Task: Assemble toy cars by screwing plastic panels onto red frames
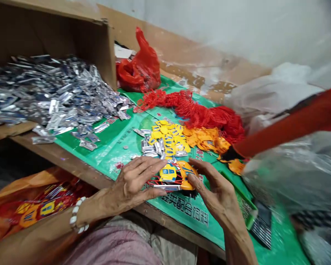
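A small toy car (179, 177) with a yellow panel, an orange panel, red bars and a silver strip is between my hands, low over the green sheet. My left hand (139, 178), with a white bead bracelet (74, 217) at the wrist, closes on its left end, thumb below at the silver strip. On the orange end, my right hand (213, 187) pinches with thumb and fingers. Right behind the car lie yellow panels (168, 136) mixed with silver strips (151, 148). Orange panels (204, 138) lie to their right. The car's underside is mostly hidden.
At left, a cardboard box (109, 55) spills shiny silver parts (66, 92). Red parts (198, 110) and a red bag (140, 68) lie behind. A slanting red pole (289, 121), a green tray (252, 217) of small pieces and clear bags (281, 176) stand right. An orange bag (44, 198) hangs lower left.
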Motion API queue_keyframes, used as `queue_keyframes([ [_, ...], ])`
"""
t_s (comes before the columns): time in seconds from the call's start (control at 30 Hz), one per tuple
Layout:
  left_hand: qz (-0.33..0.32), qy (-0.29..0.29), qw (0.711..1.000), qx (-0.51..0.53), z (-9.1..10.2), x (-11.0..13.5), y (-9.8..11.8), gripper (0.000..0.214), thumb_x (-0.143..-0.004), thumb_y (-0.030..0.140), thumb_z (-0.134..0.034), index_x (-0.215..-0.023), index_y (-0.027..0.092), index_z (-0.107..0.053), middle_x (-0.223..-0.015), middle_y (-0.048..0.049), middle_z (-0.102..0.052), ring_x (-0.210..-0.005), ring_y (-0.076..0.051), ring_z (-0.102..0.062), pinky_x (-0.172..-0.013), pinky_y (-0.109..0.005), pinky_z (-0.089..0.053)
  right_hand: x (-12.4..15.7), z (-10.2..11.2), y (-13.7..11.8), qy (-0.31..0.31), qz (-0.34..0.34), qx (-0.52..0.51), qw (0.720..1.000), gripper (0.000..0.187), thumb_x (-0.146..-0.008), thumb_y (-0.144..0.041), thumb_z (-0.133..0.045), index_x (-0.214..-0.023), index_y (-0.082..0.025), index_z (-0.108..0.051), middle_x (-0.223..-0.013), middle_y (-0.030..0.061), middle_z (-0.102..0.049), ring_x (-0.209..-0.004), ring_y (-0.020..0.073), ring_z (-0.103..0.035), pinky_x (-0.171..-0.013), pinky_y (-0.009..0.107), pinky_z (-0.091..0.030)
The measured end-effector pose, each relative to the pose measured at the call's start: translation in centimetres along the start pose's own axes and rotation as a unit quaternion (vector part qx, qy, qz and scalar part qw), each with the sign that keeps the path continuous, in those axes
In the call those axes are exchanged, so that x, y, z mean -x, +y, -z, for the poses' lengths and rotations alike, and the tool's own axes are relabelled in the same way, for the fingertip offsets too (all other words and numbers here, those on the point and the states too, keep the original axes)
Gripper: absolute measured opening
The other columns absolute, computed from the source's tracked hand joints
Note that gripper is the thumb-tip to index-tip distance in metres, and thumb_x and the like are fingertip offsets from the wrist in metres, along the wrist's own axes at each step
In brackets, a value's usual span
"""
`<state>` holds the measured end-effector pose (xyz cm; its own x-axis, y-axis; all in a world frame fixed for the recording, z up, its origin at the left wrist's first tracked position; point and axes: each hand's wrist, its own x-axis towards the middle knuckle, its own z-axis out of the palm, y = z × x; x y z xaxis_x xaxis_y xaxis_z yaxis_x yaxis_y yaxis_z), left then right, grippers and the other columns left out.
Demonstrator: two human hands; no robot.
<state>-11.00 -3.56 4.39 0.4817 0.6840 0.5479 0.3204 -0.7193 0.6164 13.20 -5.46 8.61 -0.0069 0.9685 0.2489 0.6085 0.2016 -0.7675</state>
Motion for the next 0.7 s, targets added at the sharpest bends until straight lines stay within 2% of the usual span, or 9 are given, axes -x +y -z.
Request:
queue_keyframes([
  [0.13, 0.023, -0.069, 0.997, 0.021, -2.5, -2.0, -0.9, 0.05, -0.096, 0.046, -0.061, -0.138, 0.02, -0.06, -0.134, -0.0125, -0.067, -0.127, -0.03, -0.059, -0.112, -0.049, -0.041, 1.4, 0.7, 3.2, 0.019, -0.022, 0.018, 0.999, 0.034, -0.084, -0.048, -0.068, -0.106, -0.023, -0.073, -0.109, 0.0087, -0.074, -0.1, 0.0226, -0.069, -0.089, 0.04, -0.058],
  [0.27, 0.04, -0.116, 0.992, 0.031, -3.9, -2.5, -1.6, 0.051, -0.099, 0.05, -0.053, -0.14, 0.02, -0.057, -0.139, -0.0132, -0.063, -0.129, -0.029, -0.058, -0.113, -0.048, -0.041, 2.1, 0.2, 5.1, 0.04, -0.037, 0.027, 0.998, 0.033, -0.088, -0.048, -0.064, -0.106, -0.022, -0.073, -0.111, 0.0104, -0.072, -0.105, 0.0238, -0.068, -0.097, 0.044, -0.054],
  [0.37, 0.013, -0.131, 0.991, 0.02, -3.9, -2.5, -1.3, 0.052, -0.1, 0.053, -0.048, -0.137, 0.018, -0.06, -0.133, -0.0143, -0.067, -0.124, -0.029, -0.061, -0.109, -0.046, -0.045, 2.7, 0.0, 5.3, 0.035, -0.047, 0.014, 0.998, 0.03, -0.09, -0.046, -0.063, -0.105, -0.022, -0.073, -0.109, 0.0092, -0.073, -0.101, 0.0218, -0.069, -0.091, 0.039, -0.057],
  [0.47, -0.028, -0.125, 0.991, -0.032, -3.8, -2.4, -0.9, 0.05, -0.103, 0.048, -0.045, -0.135, 0.014, -0.062, -0.131, -0.0171, -0.067, -0.122, -0.03, -0.063, -0.106, -0.046, -0.048, 3.5, -0.1, 5.3, 0.046, -0.051, -0.014, 0.998, 0.029, -0.09, -0.043, -0.064, -0.109, -0.022, -0.073, -0.112, 0.01, -0.072, -0.105, 0.0215, -0.069, -0.085, 0.036, -0.06],
  [0.6, -0.079, -0.13, 0.985, -0.088, -4.1, -2.2, -0.9, 0.045, -0.103, 0.04, -0.049, -0.136, 0.011, -0.06, -0.126, -0.0201, -0.068, -0.117, -0.032, -0.064, -0.098, -0.045, -0.053, 4.7, -0.5, 5.3, 0.088, -0.047, -0.021, 0.995, 0.027, -0.092, -0.036, -0.064, -0.114, -0.023, -0.071, -0.118, 0.0111, -0.069, -0.112, 0.0216, -0.067, -0.089, 0.038, -0.06],
  [0.7, -0.091, -0.154, 0.98, -0.089, -4.7, -1.9, -1.6, 0.054, -0.099, 0.041, -0.056, -0.146, 0.014, -0.05, -0.13, -0.0199, -0.065, -0.121, -0.033, -0.061, -0.1, -0.046, -0.052, 5.2, -0.6, 5.1, 0.104, -0.019, 0.005, 0.994, 0.029, -0.09, -0.033, -0.066, -0.118, -0.023, -0.069, -0.118, 0.0112, -0.068, -0.111, 0.0214, -0.067, -0.09, 0.038, -0.061],
])
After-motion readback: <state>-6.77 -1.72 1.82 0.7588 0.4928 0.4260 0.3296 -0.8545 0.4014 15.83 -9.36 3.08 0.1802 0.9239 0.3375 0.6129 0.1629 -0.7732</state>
